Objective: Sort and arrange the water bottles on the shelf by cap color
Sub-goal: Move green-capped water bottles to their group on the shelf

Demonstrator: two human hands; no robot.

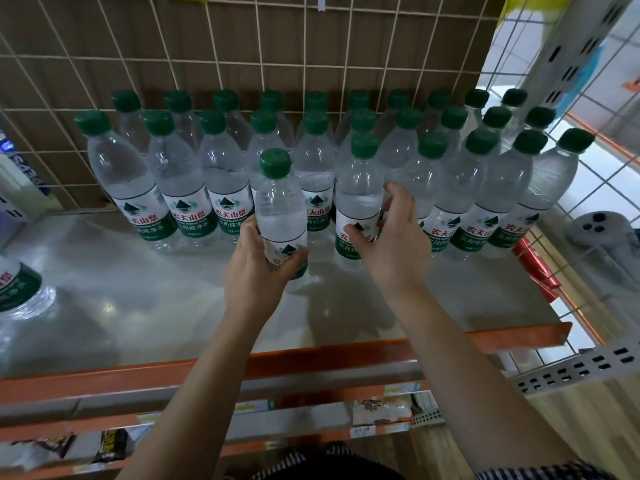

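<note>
our left hand (256, 271) clamped low on a green-capped water bottle (280, 202) at the shelf (138, 306) front, right hand (391, 244) cupping the neighbouring bottle (358, 199), grip unclear, we should set ours upright, label forward, flush with the green-capped rows (408, 133).

Pale shelf (104, 306), rows of green-capped bottles (180, 181)
</note>
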